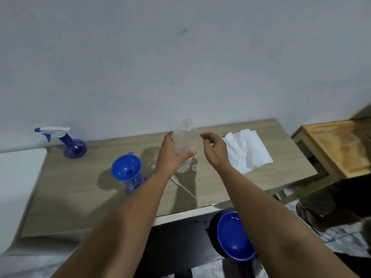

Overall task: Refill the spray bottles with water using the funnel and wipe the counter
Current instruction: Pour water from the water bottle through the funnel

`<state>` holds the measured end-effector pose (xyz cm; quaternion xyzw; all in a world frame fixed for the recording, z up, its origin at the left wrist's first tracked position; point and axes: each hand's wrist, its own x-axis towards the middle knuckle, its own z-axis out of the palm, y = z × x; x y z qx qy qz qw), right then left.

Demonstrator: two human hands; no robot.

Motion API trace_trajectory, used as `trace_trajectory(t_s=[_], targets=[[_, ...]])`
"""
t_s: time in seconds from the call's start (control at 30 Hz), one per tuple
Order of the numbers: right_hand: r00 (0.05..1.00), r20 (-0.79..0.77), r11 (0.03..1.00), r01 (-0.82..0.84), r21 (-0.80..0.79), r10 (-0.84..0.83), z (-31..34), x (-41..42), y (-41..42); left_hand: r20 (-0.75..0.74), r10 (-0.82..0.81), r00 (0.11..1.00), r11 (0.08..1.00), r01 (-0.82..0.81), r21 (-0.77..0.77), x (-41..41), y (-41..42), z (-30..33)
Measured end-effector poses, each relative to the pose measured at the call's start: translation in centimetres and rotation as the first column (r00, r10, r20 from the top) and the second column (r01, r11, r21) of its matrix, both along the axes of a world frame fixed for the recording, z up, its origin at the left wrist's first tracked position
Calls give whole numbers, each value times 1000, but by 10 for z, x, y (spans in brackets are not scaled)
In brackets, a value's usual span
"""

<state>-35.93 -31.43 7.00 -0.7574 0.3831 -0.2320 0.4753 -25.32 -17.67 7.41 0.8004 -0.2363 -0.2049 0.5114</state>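
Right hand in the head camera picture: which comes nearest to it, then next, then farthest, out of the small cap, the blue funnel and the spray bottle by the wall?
From the right hand:
1. Small clear cap, on the table just below and left of it.
2. Blue funnel, further left, sitting in a blue bottle's neck.
3. Spray bottle, far left, by the wall.

Dim, bluish indoor light. Soft shadows fall left of objects on the counter (80, 197). Slightly soft focus; wide-angle bending at edges.
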Motion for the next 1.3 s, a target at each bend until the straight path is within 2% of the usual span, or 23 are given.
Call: trace_trajectory(t_s=[0.13, 0.3, 0.47, 0.63, 0.73, 0.8, 0.97, 1.07, 1.3], targets=[[986, 167, 1000, -15, 24, 11, 33, -4, 13, 45, 66, 997, 993, -71, 96, -11, 19, 5], [993, 86, 997, -77, 14, 76, 41, 2, 32, 135, 144, 980, 985, -156, 79, -33, 55, 1], [991, 27, 992, -129, -15, 129, 23, 17, 49, 12, 103, 995, 977, -104, 186, -53, 104, -34], [995, 64, 997, -80, -23, 82, 8, 31, 54, -120, 298, 947, 903, -239, 357, -41, 164, -77], [994, 72, 997, -77, -9, 77, 1, 40, 52, -128, 415, 901, 883, -365, 296, -24, 179, -86], [994, 86, 997, -72, 1, 71, -3, 43, 50, -111, 422, 900, 889, -387, 244, -12, 178, -88], [992, 97, 997, -80, 23, 78, -21, 56, 51, -146, 196, 970, 980, -198, -1, 24, 170, -94], [991, 113, 997, -77, 20, 74, -32, 58, 53, -129, 124, 984, 992, -123, 16, 32, 165, -100], [977, 209, 994, -12, -107, 34, 4, 59, 62, -138, 152, 979, 988, -153, 4, 41, 154, -98]])
